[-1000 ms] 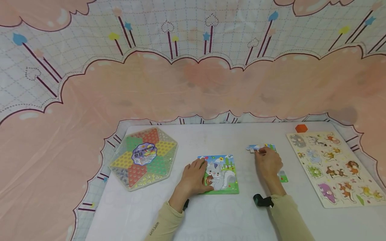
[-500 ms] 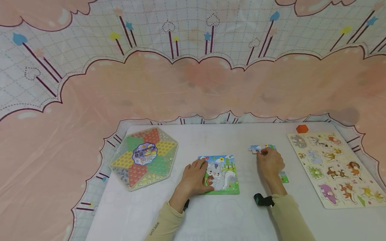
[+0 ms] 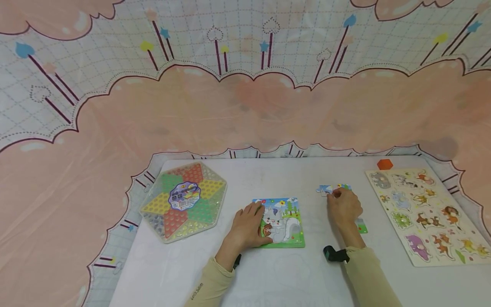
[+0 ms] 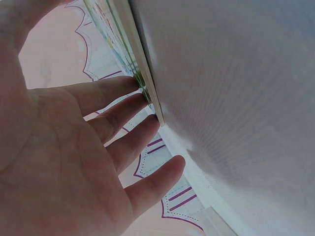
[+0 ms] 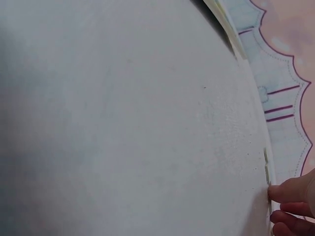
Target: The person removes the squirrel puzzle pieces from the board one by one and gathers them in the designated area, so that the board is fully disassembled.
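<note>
A square jigsaw puzzle (image 3: 287, 221) with a grey squirrel picture lies at the middle of the white table. My left hand (image 3: 245, 226) rests along its left side, fingers spread and fairly straight, thumb at the lower edge. In the left wrist view, fingertips (image 4: 135, 83) meet the puzzle's wooden edge (image 4: 142, 59). To the right, my right hand (image 3: 345, 209) pinches a small blue-and-white puzzle piece (image 3: 324, 190) by its near corner, low at the table. More pieces show past that hand, among them a green one (image 3: 362, 226); the hand covers the rest.
A hexagonal Chinese checkers board (image 3: 209, 202) in clear wrap lies at the left. Along the right side stretches a wooden animal peg puzzle (image 3: 406, 221), with an orange hexagon (image 3: 385, 164) behind it. A patterned cloth (image 3: 245, 115) hangs behind the table.
My right hand and the blue-and-white piece have shifted slightly right, and the piece lies flatter. The left hand and the squirrel puzzle have stayed in place.
</note>
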### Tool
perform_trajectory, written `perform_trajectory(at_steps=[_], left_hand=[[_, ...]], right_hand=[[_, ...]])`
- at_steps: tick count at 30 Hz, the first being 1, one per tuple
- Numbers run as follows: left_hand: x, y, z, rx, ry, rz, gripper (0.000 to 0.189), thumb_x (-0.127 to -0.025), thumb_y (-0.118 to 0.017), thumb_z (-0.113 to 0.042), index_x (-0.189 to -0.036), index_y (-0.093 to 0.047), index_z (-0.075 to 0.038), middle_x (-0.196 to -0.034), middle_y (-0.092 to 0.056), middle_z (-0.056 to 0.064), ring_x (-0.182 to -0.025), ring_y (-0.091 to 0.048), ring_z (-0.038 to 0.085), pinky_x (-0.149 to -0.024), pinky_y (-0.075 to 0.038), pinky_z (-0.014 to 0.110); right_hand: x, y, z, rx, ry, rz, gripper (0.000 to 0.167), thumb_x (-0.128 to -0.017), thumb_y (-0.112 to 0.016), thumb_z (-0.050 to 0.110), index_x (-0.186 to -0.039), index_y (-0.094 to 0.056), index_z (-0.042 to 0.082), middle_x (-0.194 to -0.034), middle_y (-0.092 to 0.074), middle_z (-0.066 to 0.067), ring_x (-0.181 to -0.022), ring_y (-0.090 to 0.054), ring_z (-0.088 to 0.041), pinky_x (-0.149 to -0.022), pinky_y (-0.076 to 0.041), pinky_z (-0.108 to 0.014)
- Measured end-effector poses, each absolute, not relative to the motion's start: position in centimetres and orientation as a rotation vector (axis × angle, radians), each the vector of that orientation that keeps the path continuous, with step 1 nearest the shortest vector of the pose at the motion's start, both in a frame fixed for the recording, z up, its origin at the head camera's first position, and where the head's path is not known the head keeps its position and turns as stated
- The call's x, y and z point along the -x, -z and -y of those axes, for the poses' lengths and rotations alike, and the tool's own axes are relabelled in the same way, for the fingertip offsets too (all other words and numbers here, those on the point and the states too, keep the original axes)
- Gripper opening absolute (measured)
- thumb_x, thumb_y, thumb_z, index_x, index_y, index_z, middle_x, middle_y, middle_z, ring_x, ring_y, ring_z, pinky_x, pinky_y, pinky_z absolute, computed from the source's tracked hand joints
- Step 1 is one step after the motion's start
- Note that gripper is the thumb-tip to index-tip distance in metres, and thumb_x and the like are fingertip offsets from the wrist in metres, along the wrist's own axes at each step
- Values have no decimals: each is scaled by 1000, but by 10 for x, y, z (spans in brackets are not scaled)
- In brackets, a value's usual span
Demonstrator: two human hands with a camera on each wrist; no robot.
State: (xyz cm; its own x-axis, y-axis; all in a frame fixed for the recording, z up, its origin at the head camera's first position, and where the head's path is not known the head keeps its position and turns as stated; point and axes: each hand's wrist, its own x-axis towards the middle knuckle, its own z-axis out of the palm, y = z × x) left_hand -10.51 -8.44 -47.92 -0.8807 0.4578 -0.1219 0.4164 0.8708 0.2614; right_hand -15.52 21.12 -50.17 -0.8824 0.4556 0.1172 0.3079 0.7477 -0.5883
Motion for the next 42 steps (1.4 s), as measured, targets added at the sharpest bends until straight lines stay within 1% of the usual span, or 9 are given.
perform_trajectory(at_steps=[11, 17, 20, 23, 31, 32, 35, 38, 42], left_hand=[[105, 478, 85, -681, -336, -2867, 95, -77, -77, -56, -148, -43, -2, -152, -38, 12, -141, -34, 31, -108, -35, 53], [106, 479, 86, -686, -325, -2867, 95, -77, -77, -56, -147, -43, -2, -152, -39, 12, -140, -34, 32, -107, -35, 53], [106, 479, 86, -688, -340, -2864, 94, -78, -78, -54, -147, -43, -1, -152, -39, 12, -140, -34, 32, -107, -35, 53], [105, 477, 87, -700, -372, -2864, 93, -78, -78, -52, -146, -44, 0, -151, -39, 14, -140, -35, 33, -107, -35, 54], [105, 481, 88, -734, -394, -2887, 93, -78, -77, -55, -146, -44, 1, -150, -40, 15, -140, -35, 33, -106, -36, 55], [104, 478, 87, -713, -395, -2870, 92, -78, -79, -52, -146, -44, 1, -150, -40, 15, -140, -35, 33, -107, -35, 55], [106, 480, 86, -696, -367, -2866, 94, -77, -79, -53, -146, -44, 0, -151, -40, 14, -140, -35, 33, -107, -35, 54], [107, 481, 86, -690, -344, -2869, 95, -77, -79, -55, -147, -43, -1, -151, -40, 13, -140, -35, 32, -107, -35, 53], [106, 480, 85, -685, -343, -2871, 96, -77, -78, -56, -147, -43, -2, -152, -39, 13, -141, -34, 32, -108, -35, 54]], right_hand=[[155, 500, -212, 578, -852, 2675, 22, -88, -68, 20, -95, -73, 0, -89, -71, -15, -80, -66, -40, -60, -47, -51], [147, 492, -203, 440, -961, 2643, 21, -87, -71, 21, -97, -74, 3, -91, -73, -13, -80, -68, -34, -55, -47, -42], [141, 488, -196, 318, -1040, 2694, 22, -88, -71, 20, -100, -73, 2, -92, -73, -14, -82, -69, -31, -57, -48, -37], [134, 486, -186, 196, -1102, 2761, 25, -88, -72, 19, -104, -71, -1, -94, -72, -15, -84, -68, -30, -64, -50, -36], [118, 487, -157, 97, -1223, 2831, 26, -86, -72, 16, -106, -71, 1, -99, -69, -12, -88, -64, -26, -70, -49, -36], [117, 487, -153, 85, -1227, 2838, 25, -85, -73, 16, -105, -71, 1, -99, -69, -11, -88, -64, -26, -72, -49, -36], [113, 489, -140, 34, -1233, 2852, 24, -84, -74, 16, -104, -71, 2, -96, -68, -8, -88, -64, -25, -74, -50, -39], [109, 491, -129, -59, -1197, 2878, 25, -83, -77, 16, -102, -72, 1, -91, -66, -6, -84, -62, -22, -73, -50, -38], [105, 491, -116, -150, -1101, 2941, 27, -82, -80, 18, -102, -72, 1, -86, -59, -3, -76, -55, -17, -64, -46, -33]])
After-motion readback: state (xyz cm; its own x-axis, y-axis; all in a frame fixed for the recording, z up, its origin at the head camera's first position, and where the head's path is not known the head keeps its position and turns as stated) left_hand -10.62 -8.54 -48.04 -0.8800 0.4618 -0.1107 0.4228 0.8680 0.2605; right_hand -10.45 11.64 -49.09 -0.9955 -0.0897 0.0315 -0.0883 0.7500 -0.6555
